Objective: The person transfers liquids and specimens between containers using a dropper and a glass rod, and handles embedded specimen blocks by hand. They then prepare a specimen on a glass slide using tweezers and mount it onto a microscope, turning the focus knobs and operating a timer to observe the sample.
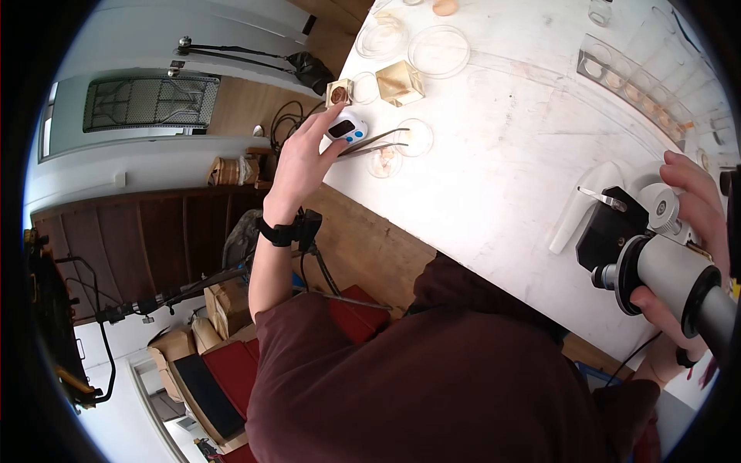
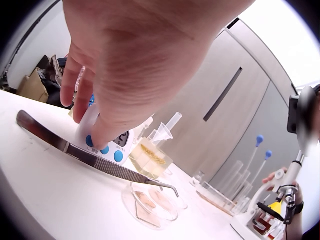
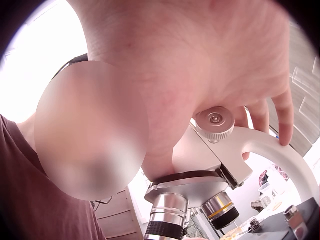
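Note:
My left hand (image 1: 299,168) holds a small white digital timer (image 1: 356,123) at the table's left edge. In the left wrist view the thumb lies at the timer's blue buttons (image 2: 118,156), with fingers behind it. Metal tweezers (image 2: 120,171) with a bent tip lie beside the timer, their tips over a clear dish (image 1: 414,137). Another small dish (image 1: 384,163) contains pale pieces. My right hand (image 1: 697,193) grips the white microscope (image 3: 270,142) near its focus knob (image 3: 215,120). Its fingers wrap over the arm and its thumb is partly hidden behind the nosepiece.
Two yellowish clear blocks (image 1: 400,83) with brownish contents stand beyond the timer. Larger petri dishes (image 1: 438,52) lie farther back. A clear rack (image 1: 633,86) stands behind the microscope, near test tubes and blue-bulbed droppers (image 2: 259,140). The table's near edge runs diagonally before the person.

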A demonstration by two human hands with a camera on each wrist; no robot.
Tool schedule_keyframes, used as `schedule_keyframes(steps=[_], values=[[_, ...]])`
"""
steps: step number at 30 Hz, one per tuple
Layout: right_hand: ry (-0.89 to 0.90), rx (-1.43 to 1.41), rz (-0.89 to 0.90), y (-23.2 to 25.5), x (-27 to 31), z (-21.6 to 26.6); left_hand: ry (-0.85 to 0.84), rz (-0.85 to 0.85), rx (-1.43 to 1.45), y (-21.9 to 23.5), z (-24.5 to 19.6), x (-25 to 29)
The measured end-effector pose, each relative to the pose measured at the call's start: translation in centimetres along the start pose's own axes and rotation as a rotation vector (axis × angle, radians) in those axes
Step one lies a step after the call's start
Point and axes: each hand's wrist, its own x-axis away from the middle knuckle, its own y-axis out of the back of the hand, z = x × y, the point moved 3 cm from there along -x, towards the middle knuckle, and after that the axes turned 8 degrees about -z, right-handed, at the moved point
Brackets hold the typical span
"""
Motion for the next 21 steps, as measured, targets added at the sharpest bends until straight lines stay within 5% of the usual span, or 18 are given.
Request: schedule_keyframes(steps=[21], values=[[0.019,0.003,0.058,0.2,-0.1,-0.3,0.092,-0.01,-0.126,-1.5,1.6,0.3]])
